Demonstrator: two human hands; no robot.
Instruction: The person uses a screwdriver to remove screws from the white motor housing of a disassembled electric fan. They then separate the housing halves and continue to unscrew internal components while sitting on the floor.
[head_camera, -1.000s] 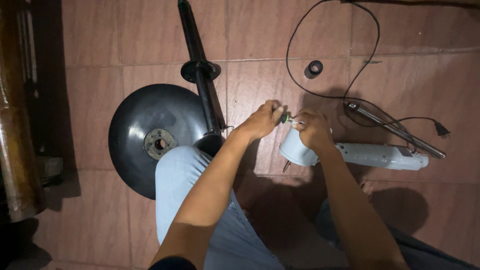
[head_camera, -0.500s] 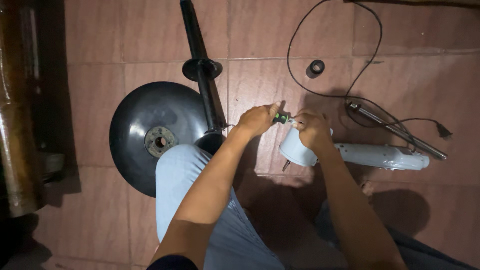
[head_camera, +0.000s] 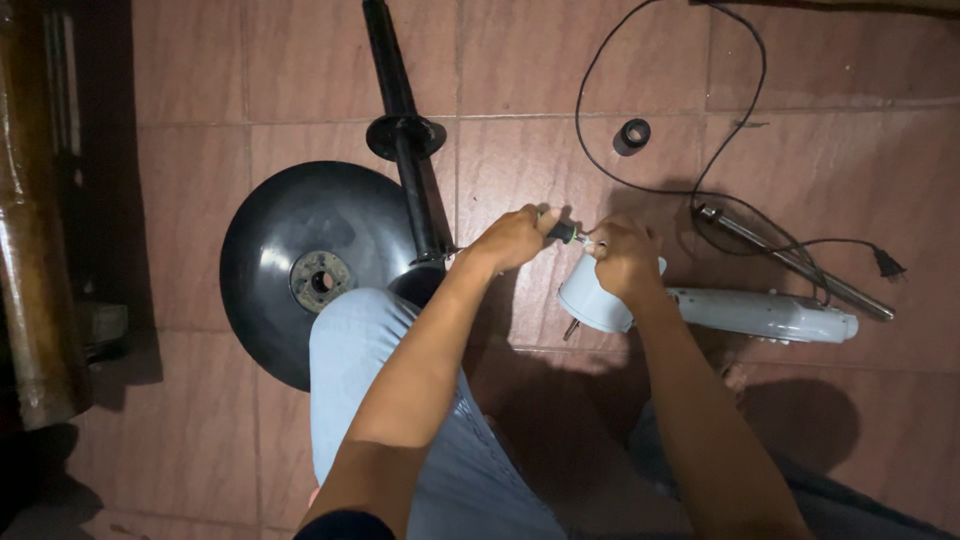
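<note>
We find the left hand (head_camera: 512, 238) closed in a fist around the dark handle of a screwdriver (head_camera: 562, 232), whose short visible length runs from that fist toward the right hand (head_camera: 622, 258); the tip is hidden where the two hands meet, so we cannot tell what it bears on. The right hand is curled over the top of the pale blue fan motor housing (head_camera: 592, 300), fingers wrapped down on its rounded end and touching it; the housing rests on the floor directly beneath that hand, and a short shaft projects from its lower edge. Extending away from the right hand, on its outer side, lies the long pale neck section (head_camera: 760, 314) joined to the housing. Just beyond that section a thin metal rod (head_camera: 795, 262) lies on the tiles, and a black power cord (head_camera: 660, 180) loops past the far side of both hands, ending in a plug (head_camera: 888, 266) well outside the right hand. A small black ring (head_camera: 634, 133) sits on the floor beyond the right hand, apart from it. To the outer side of the left hand lies the black round fan base (head_camera: 300, 260), with its black pole (head_camera: 400, 130) running away past the left hand's knuckles. Both forearms cross above legs in light blue trousers (head_camera: 380, 400). The floor is reddish tile (head_camera: 220, 80).
</note>
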